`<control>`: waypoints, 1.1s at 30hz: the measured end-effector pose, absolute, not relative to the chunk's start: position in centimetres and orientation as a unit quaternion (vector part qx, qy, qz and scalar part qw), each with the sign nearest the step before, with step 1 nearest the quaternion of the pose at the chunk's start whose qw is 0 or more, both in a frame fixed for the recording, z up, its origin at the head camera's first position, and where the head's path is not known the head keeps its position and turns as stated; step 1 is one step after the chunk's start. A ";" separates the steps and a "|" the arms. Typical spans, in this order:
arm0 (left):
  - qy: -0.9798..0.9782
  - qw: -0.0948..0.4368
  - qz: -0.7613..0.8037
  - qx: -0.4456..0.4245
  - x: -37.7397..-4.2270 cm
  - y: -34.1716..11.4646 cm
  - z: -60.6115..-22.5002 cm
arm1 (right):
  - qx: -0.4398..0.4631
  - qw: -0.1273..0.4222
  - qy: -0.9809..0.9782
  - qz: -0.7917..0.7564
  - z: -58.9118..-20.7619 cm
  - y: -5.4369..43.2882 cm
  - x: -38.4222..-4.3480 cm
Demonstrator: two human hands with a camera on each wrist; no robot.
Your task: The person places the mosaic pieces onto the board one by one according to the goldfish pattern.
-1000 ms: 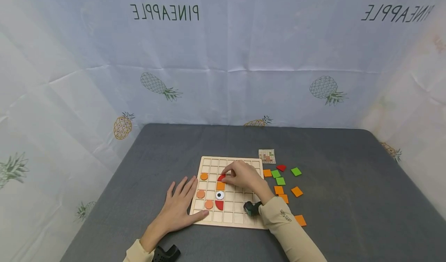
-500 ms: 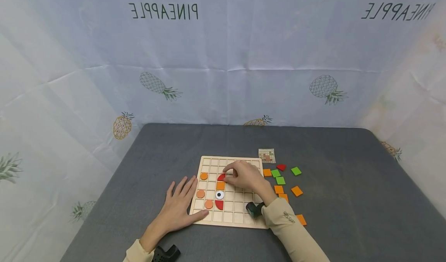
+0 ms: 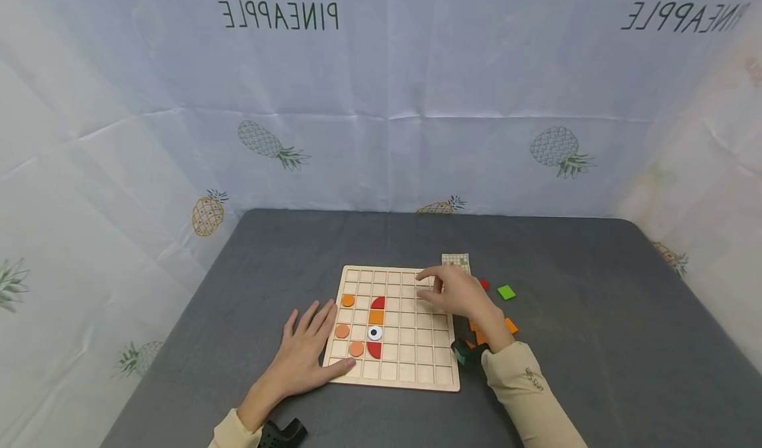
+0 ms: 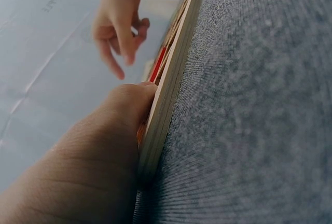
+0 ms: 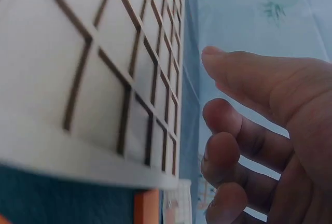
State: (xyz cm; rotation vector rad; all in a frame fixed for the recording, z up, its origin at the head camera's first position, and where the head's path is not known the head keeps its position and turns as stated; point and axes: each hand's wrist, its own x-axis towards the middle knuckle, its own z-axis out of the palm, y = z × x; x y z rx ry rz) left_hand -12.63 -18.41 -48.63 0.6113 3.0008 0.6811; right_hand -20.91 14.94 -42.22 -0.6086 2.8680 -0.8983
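A wooden grid board [image 3: 417,355] lies on the table. My left hand [image 3: 306,355] rests at its left side with fingers spread, the thumb on the board's near left corner. A red quarter-circle tile [image 3: 378,302], an orange square tile [image 3: 376,317], a black-and-white eye tile [image 3: 374,333] and another red quarter-circle tile [image 3: 374,350] form a column in the grid. Orange round tiles [image 3: 348,300] sit left of that column. My right hand [image 3: 455,292] hovers over the board's far right part. In the right wrist view, thumb [image 5: 244,71] and fingers stand apart, holding nothing.
Right of the board lie a green square tile [image 3: 507,292], a red tile [image 3: 484,283] and orange tiles [image 3: 511,325], partly hidden by my right hand and forearm. A small printed grid card [image 3: 455,259] lies behind the hand. A patterned cloth [image 3: 387,163] hangs behind the table.
My right hand has let go of the upper red quarter-circle tile, which stays in the grid, and has moved right toward the board's right edge. The left hand has stayed in place.
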 end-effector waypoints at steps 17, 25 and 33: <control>0.958 0.017 0.224 0.179 -12.7 -18.2 -48.6 | -0.170 0.069 0.933 -0.308 -42.4 20.8 -20.7; 0.957 0.018 0.228 0.181 -12.8 -18.3 -48.7 | -0.161 0.097 0.936 -0.299 -43.1 21.3 -20.8; 0.954 0.010 0.240 0.181 -12.7 -18.3 -48.7 | -0.159 0.113 0.934 -0.298 -43.3 21.1 -20.6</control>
